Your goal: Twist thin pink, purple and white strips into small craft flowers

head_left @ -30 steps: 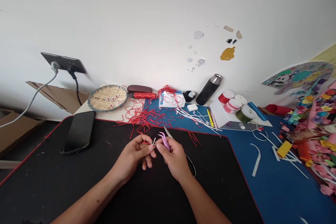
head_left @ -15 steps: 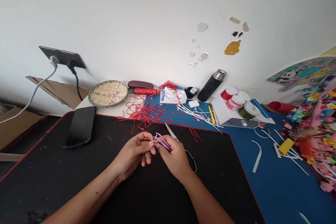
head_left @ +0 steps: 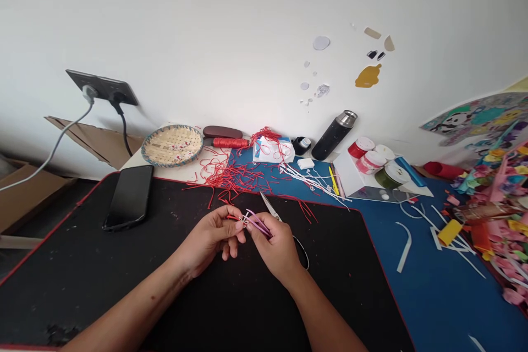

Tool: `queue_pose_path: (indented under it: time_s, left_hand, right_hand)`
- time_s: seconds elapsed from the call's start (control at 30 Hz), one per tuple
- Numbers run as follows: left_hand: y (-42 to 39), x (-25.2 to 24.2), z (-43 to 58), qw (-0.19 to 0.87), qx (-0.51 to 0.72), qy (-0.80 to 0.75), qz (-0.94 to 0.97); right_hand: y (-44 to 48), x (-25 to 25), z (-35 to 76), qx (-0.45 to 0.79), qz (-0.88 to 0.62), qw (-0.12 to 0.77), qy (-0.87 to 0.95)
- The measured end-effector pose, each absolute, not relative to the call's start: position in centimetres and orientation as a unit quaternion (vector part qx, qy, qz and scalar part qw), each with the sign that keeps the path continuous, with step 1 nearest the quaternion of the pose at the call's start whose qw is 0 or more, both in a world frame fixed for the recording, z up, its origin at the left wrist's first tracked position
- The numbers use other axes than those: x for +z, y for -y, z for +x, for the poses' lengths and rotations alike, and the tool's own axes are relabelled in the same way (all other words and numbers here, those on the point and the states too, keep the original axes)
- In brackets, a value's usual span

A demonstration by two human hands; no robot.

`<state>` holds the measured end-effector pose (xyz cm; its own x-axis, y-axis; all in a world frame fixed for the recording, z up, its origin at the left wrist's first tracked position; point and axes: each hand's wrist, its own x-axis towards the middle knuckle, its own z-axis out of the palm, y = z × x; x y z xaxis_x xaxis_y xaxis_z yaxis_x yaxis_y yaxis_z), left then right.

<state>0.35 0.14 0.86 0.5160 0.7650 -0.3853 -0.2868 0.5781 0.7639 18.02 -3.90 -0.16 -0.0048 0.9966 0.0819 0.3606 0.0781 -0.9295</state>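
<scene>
My left hand [head_left: 214, 239] pinches a small piece made of red and white paper strips [head_left: 239, 220] between thumb and fingertips, above a black mat [head_left: 124, 286]. My right hand [head_left: 275, 246] grips purple tweezers [head_left: 256, 222] whose tips meet that piece. Both hands are closed and nearly touch each other at mid-table. Scissors [head_left: 272, 213] lie on the mat just behind my right hand, their handles partly hidden by it.
A black phone [head_left: 130, 196] lies at the mat's left. Behind are a woven basket [head_left: 172, 146], a pile of red strips [head_left: 231, 176], white strips [head_left: 307, 179], a dark flask [head_left: 334, 135], paint jars [head_left: 369, 157] and coloured paper scraps [head_left: 490, 203] on the blue mat.
The tweezers tilted from upright to lying lower, with their tips at the strip piece. The view shifted slightly; my hands stay close together.
</scene>
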Motion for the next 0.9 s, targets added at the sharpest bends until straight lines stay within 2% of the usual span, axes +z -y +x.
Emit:
queue_pose_path:
  time_s: [0.33,0.6,0.9]
  left_hand:
    - [-0.36,0.91,0.28,0.802,0.312,-0.379,0.34]
    - [-0.29,0.91,0.18,0.805,0.302,-0.382,0.339]
    - [-0.37,0.63,-0.13,0.796,0.296,-0.381,0.365]
  right_hand:
    - [3.96,-0.3,17.98,0.357,-0.56,0.416,0.621]
    - [4.16,-0.31,17.99,0.29,-0.551,0.434,0.651]
    - [4.07,-0.27,18.1,0.319,-0.553,0.415,0.649]
